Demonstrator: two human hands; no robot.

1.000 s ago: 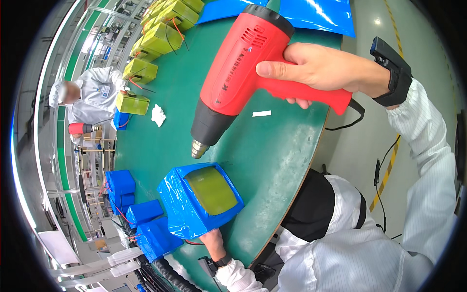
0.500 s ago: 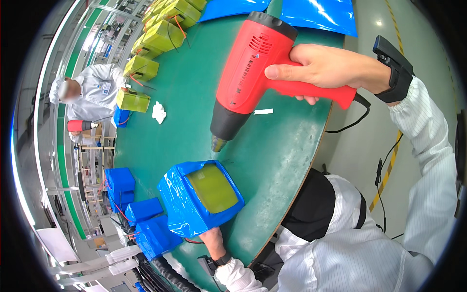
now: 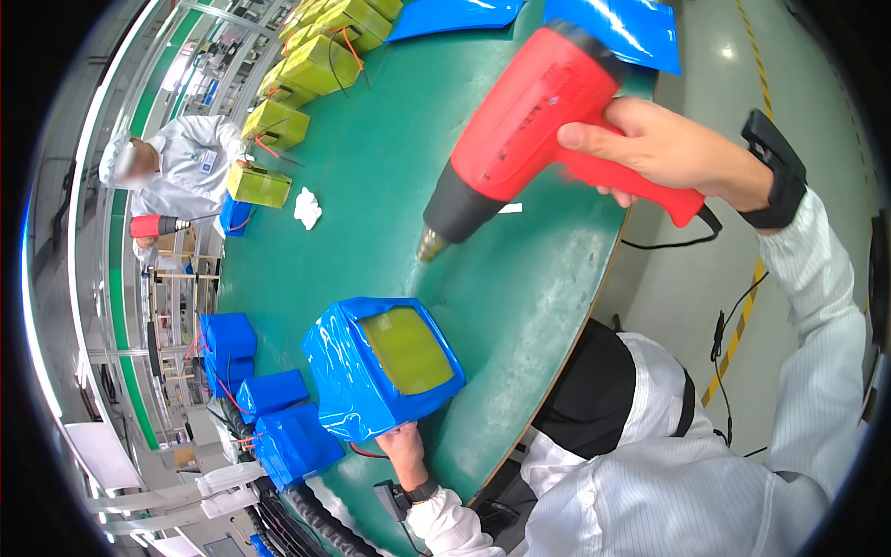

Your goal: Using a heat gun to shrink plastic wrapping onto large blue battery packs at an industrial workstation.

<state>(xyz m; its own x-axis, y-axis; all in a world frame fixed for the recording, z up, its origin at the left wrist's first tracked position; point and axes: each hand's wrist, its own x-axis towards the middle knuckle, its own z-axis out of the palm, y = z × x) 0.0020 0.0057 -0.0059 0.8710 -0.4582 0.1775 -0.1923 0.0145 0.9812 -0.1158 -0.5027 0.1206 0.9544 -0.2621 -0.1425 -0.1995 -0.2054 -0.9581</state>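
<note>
My right hand [image 3: 650, 153] is wrapped around the handle of a red heat gun [image 3: 529, 121]. Its black front and metal nozzle slant down toward a battery pack [image 3: 339, 371] in glossy blue shrink wrap, with a gap between them. The wrap leaves a yellow-green face [image 3: 406, 350] of the pack uncovered, framed by a blue rim. At the pack's near lower edge is my left hand [image 3: 404, 447], closed against it; most of its fingers are hidden beneath the pack. A red wire comes out beside that hand.
Several blue-wrapped packs [image 3: 295, 446] stand left of mine on the green table [image 3: 538, 306]. Yellow-green packs [image 3: 325, 65] with wires line the far left. White crumpled paper [image 3: 307, 209] and blue sheets [image 3: 455, 19] lie farther back. Across the table, a person [image 3: 186, 162] holds another heat gun [image 3: 158, 226].
My right hand has carried the heat gun to the right and slightly up, so the nozzle is farther from the pack. The blue pack has shifted and tilted only slightly.
</note>
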